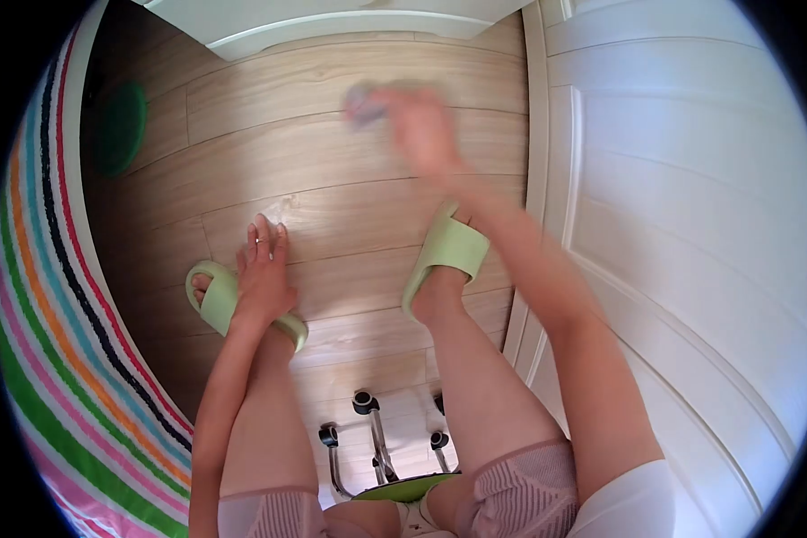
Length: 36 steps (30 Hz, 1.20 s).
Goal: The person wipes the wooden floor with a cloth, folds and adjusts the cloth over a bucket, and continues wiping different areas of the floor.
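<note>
My right hand (421, 130) reaches out over the wooden floor (287, 161), smeared by motion. Its fingers are closed on a small greyish-purple bundle (365, 104) that looks like a cloth, though blur hides its exact kind. My left hand (264, 278) holds nothing; its fingers are stretched forward and slightly apart, with a ring on one of them. It hangs in front of my left shin, beside and partly over the left light green slipper (218, 303). My right forearm passes by the right light green slipper (451, 247).
A striped bedspread (63, 296) borders the left side, with a round green object (121, 128) on the floor near it. White furniture (350, 27) stands ahead, and a white panelled door (672, 197) is on the right. Chair legs with casters (365, 403) are beneath me.
</note>
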### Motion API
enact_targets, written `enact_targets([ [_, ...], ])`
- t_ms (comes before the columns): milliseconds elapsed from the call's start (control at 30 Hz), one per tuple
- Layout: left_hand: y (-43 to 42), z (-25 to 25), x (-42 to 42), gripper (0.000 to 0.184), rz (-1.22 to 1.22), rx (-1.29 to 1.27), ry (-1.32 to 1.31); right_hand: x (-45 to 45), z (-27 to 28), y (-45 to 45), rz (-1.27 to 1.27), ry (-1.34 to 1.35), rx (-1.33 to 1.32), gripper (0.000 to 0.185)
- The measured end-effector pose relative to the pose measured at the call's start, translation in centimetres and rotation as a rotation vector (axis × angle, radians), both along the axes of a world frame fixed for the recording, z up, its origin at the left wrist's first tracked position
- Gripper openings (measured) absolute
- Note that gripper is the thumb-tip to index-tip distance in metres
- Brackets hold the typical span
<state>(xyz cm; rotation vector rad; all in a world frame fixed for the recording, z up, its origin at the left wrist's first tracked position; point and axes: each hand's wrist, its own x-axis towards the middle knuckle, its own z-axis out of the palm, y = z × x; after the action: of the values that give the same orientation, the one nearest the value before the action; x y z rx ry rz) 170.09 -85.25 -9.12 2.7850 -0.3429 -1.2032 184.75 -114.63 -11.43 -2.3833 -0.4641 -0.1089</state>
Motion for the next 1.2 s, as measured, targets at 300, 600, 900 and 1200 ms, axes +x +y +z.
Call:
enact_targets([
  [300,0.1,0.3,0.3,0.110,-0.001,-0.005,0.021,3.9,-5.7,-13.6,-0.584,0.152,-0.731,0.031],
  [600,0.8,-0.9,-0.3,0.113,-0.026,-0.016,-0.025,-11.2,-3.8,2.1,-0.104,0.233,-0.377,0.036],
  [900,1.6,-2.1,-0.1,0.103,-0.051,-0.055,-0.147,-18.1,-3.2,9.4,0.382,0.147,-0.621,0.041],
  [1200,1.0,7.9,-5.4,0.057,0.014,-0.447,-0.459,-13.8,-3.0,6.8,0.230,0.284,-0.462,0.039],
])
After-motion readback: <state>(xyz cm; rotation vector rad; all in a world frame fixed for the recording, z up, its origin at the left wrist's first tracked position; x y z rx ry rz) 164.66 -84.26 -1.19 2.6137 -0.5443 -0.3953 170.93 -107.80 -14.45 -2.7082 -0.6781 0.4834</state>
